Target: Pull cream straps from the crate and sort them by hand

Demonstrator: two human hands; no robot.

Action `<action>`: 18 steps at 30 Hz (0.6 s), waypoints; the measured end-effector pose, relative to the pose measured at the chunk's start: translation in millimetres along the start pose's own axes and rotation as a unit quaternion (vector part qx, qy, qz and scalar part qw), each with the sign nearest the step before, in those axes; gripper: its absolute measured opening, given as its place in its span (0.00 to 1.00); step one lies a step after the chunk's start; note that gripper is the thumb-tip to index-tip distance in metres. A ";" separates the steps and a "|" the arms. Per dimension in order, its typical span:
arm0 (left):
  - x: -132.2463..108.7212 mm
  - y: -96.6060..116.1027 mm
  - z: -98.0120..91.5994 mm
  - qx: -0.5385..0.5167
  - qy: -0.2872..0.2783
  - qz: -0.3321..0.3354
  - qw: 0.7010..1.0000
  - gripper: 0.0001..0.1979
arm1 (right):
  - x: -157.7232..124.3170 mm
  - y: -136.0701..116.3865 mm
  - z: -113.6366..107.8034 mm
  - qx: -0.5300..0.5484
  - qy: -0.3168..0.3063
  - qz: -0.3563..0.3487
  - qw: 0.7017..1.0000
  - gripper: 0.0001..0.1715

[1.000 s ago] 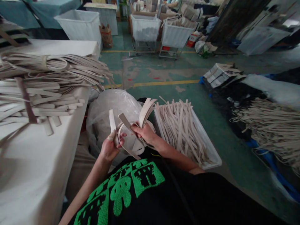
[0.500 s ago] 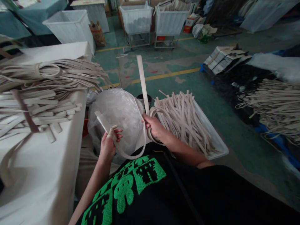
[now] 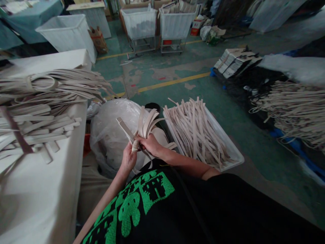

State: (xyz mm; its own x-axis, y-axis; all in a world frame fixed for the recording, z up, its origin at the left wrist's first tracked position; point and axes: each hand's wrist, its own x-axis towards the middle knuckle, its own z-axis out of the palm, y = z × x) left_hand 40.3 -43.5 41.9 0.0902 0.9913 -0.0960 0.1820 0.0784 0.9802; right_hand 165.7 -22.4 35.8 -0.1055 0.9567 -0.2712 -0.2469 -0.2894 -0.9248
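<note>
Both my hands meet in front of my chest, over a clear plastic bag (image 3: 109,135). My left hand (image 3: 129,156) is closed round a beige fabric strip (image 3: 125,128), whose end sticks up to the left; a finger wears a pale covering. Against it, my right hand (image 3: 149,144) grips several looped beige strips (image 3: 148,122) that fan upward and to the right. The fingertips of both hands are partly hidden where they touch. Just right of my right forearm lies a white plastic tray (image 3: 235,150) heaped with loose beige strips (image 3: 194,132).
On the left, a white-covered table (image 3: 38,193) carries bundled strips (image 3: 68,83) and short stacked pieces (image 3: 38,125). More strips (image 3: 291,108) lie in a pile at the right, by a blue pallet (image 3: 291,140). White bins on wheeled frames (image 3: 141,25) stand at the back.
My hands have come together, the left moving right and the right moving left. The long upright strip and hanging loop are now gathered into a bunch at my right hand. The view has shifted slightly.
</note>
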 end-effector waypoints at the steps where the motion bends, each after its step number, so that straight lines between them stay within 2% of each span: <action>1: 1.2 0.8 0.2 0.000 0.004 0.001 1.000 0.32 | 1.0 0.1 -1.4 -0.016 0.004 -0.005 1.000 0.23; 4: 3.7 8.3 -6.4 0.002 0.021 0.015 1.000 0.30 | 4.4 -5.5 -10.4 -0.048 0.003 -0.031 0.998 0.22; 6: 4.3 15.6 -14.9 0.012 0.009 0.019 1.000 0.30 | 7.7 -15.2 -18.6 -0.022 0.004 -0.054 0.998 0.25; 9: 3.5 22.6 -25.1 0.050 -0.068 0.002 0.996 0.29 | 13.9 -35.9 -28.7 0.044 -0.032 -0.056 0.997 0.33; 11: 1.5 22.0 -26.7 0.072 -0.124 -0.008 0.990 0.26 | 17.7 -49.0 -32.1 0.048 -0.068 -0.045 0.996 0.38; 15: -4.5 13.3 -20.0 0.032 -0.172 -0.050 0.983 0.24 | 19.4 -61.6 -33.6 -0.020 -0.070 -0.069 0.995 0.29; 18: -6.0 11.1 -13.7 0.005 -0.148 -0.066 0.987 0.24 | 14.7 -59.6 -32.7 -0.083 -0.058 -0.088 0.991 0.29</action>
State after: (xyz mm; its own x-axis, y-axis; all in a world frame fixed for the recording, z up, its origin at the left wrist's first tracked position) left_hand 28.3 -47.1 55.7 0.3473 0.8978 -0.2707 0.2201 0.2026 0.9542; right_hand 210.4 9.9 78.2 -0.1873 0.9791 -0.0790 -0.1113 -0.1011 -0.9886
